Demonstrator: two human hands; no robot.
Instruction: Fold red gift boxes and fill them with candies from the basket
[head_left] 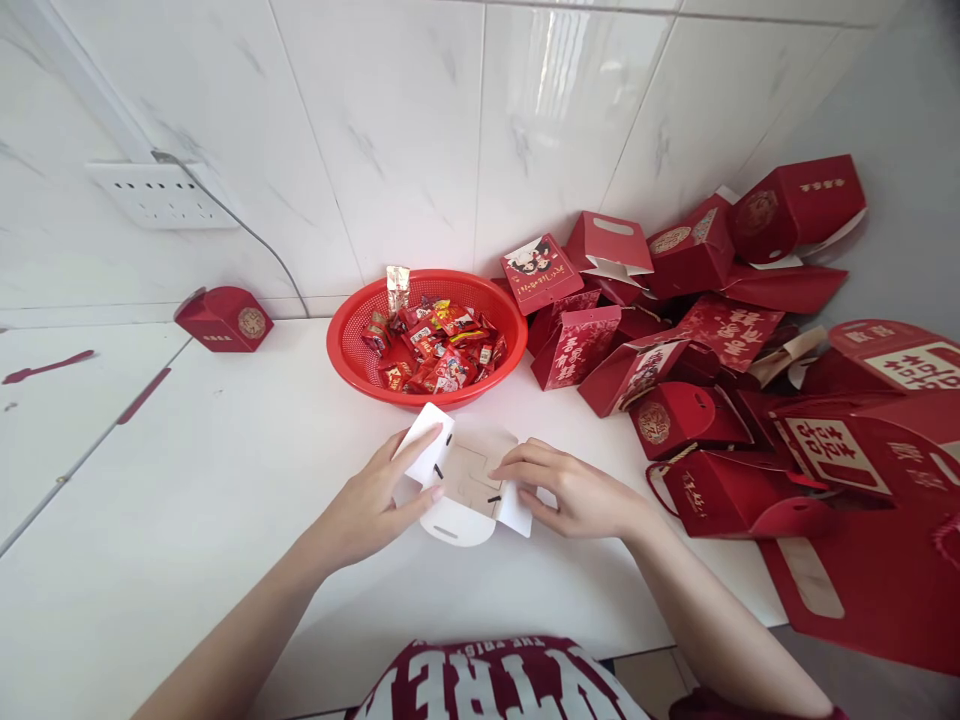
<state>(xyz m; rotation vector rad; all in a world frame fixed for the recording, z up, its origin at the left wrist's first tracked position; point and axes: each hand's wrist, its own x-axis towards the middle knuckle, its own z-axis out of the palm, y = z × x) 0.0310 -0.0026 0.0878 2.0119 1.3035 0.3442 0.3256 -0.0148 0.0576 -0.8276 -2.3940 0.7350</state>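
Note:
A partly folded gift box [459, 524] lies on the white table in front of me, its white and greyish inside facing up and its side flaps raised. My left hand [367, 505] grips the left flap, with the thumb near the inside and the index finger along the flap. At the other end, my right hand [566, 487] has its bent fingers around the right flap, fingertips over the inside of the box. Just beyond the box stands a red plastic basket [346, 368] with several wrapped candies [450, 345] in it.
Many red gift boxes [690, 415] are piled along the right side, against the wall. One folded red box [225, 320] stands at the back left. A red plastic spoon [49, 367] lies at the far left. A cable [255, 237] hangs from the wall socket [161, 196].

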